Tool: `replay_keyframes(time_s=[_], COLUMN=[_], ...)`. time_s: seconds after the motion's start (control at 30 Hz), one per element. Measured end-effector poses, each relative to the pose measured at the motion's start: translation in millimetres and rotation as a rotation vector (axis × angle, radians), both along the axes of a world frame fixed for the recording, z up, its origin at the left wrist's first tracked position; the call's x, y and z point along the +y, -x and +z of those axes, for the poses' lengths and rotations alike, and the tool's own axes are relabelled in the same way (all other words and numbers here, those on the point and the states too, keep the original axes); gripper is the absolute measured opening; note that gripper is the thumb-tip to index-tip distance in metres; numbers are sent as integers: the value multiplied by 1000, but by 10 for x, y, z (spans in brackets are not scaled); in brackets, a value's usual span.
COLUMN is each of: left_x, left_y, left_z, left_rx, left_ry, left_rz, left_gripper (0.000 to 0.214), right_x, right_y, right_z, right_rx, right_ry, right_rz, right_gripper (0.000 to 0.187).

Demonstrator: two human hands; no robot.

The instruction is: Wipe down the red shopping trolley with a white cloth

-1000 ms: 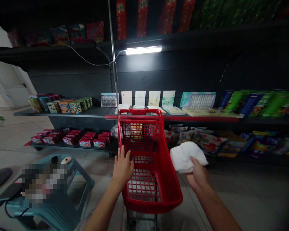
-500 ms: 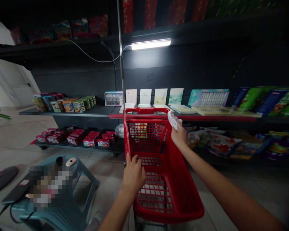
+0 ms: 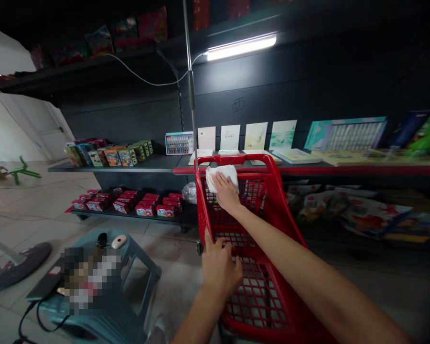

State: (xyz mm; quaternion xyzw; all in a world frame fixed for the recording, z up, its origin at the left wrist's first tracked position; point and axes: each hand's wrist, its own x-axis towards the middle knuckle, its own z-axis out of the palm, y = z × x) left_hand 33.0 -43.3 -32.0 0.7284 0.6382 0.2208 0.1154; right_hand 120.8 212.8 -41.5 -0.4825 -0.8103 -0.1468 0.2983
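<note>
Where the hands are: right hand (image 3: 225, 192) high on the far wall, left hand (image 3: 220, 270) lower and nearer the wearer; well apart.
Right hand holds: white cloth (image 3: 219, 176), folded, pressed under the palm against the inner mesh, just below the rim.
Left hand holds: red shopping cart (image 3: 251, 160), fingers closed over its left wall.
Cloth coverage: on the far wall only; floor mesh below the left hand untouched by it; what is already wiped cannot be told.
Beyond both hands: display cards (image 3: 231, 137) on a shelf.
Left of the hands: boxed toy sets (image 3: 123, 157), red boxes (image 3: 154, 210).
Lower left: blue-grey plastic stool (image 3: 143, 267) bearing a computer mouse (image 3: 118, 241), partly blurred.
</note>
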Motion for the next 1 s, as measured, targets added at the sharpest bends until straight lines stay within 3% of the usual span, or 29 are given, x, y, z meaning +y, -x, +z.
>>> replay_keyframes(time_s=[0.1, 0.23, 0.3, 0.37, 0.47, 0.57, 0.67, 0.73, 0.8, 0.9, 1.0], left_x=[14, 13, 13, 15, 15, 1, -21, -32, -36, -31, -17], left_y=[17, 51, 69, 83, 86, 68, 40, 22, 9, -3, -9], left_z=[-30, -45, -35, -23, -8, 11, 40, 53, 55, 44, 27], left_rx=[-1, 8, 16, 18, 6, -20, -40, -40, -36, -36, -31], left_ry=[-8, -7, 17, 29, 18, -1, -13, -16, -19, -14, -5], left_rz=[7, 30, 38, 51, 72, 55, 28, 18, 15, 15, 28], left_gripper=[18, 19, 19, 19, 20, 17, 15, 16, 17, 18, 18], right_x=[-44, -25, -29, -44, -27, 72, 174, 192, 165, 85, -10], right_y=[22, -359, -652, -921, -1098, -853, -311, 18, 195, 125, -186], right_z=[-218, -549, -695, -805, -867, -789, -631, -574, -633, -967, -1435], right_rx=[-147, -249, -180, 7, 337, 624, 768, 722, 592, 252, -45], right_ry=[-2, 101, 80, 78, 146, 207, 224, 202, 171, 163, 273], right_rz=[131, 164, 60, -160, -427, -477, -416, -322, -248, -112, 15], right_gripper=[71, 65, 66, 71, 79, 85, 89, 92, 97, 97, 85])
